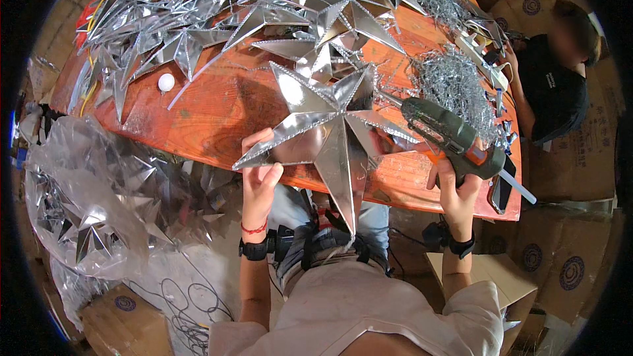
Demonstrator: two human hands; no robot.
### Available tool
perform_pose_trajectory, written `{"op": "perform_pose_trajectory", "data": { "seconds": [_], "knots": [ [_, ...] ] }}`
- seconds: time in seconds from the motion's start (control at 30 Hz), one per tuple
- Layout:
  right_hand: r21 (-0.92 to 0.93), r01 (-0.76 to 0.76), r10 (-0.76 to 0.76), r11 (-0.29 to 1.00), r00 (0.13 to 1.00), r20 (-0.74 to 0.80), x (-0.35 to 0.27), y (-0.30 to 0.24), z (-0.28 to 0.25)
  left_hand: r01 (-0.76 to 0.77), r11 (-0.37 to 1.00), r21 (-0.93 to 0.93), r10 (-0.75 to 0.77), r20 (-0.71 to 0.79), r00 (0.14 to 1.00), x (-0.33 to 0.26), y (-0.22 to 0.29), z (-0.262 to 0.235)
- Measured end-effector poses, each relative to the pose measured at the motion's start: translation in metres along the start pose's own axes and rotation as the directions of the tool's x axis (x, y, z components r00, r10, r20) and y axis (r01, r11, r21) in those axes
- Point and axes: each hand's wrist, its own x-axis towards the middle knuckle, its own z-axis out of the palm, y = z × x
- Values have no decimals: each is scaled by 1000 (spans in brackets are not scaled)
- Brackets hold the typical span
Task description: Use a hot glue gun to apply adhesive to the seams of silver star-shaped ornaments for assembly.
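Note:
My left hand (259,170) grips one point of a shiny silver star decoration (339,133), holding it up over the table's near edge. Beaded silver trim runs along several of its ridges. In my right hand (455,188) is a dark green glue gun (443,128) with an orange trigger, its fingers wrapped round the handle. The gun's metal nozzle points left, close to the star's upper right point. A pale glue stick (518,186) juts out of the gun's back end.
Many silver stars (191,33) pile across the far side of the orange-red table (191,122). Tangled silver tinsel (455,86) and a white power strip (484,59) lie at right. A white ball (166,82) rests at left. Another person (557,86) sits beyond the right edge. A plastic bag (99,191) holds more stars.

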Motion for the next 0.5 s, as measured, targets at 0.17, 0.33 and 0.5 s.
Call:
{"op": "perform_pose_trajectory", "data": {
  "seconds": [0.17,0.33,0.5],
  "knots": [
    [-155,-5,20,988,995,93,6,-5,6,-124,992,21,124,-7,992,9,-5,3],
    [-179,-1,31,984,986,162,13,-7,21,-36,997,-64,37,4,999,7,1,6],
    [-230,74,-34,970,985,169,14,-5,24,14,982,-190,-8,32,999,5,-4,-1]
  ]
}}
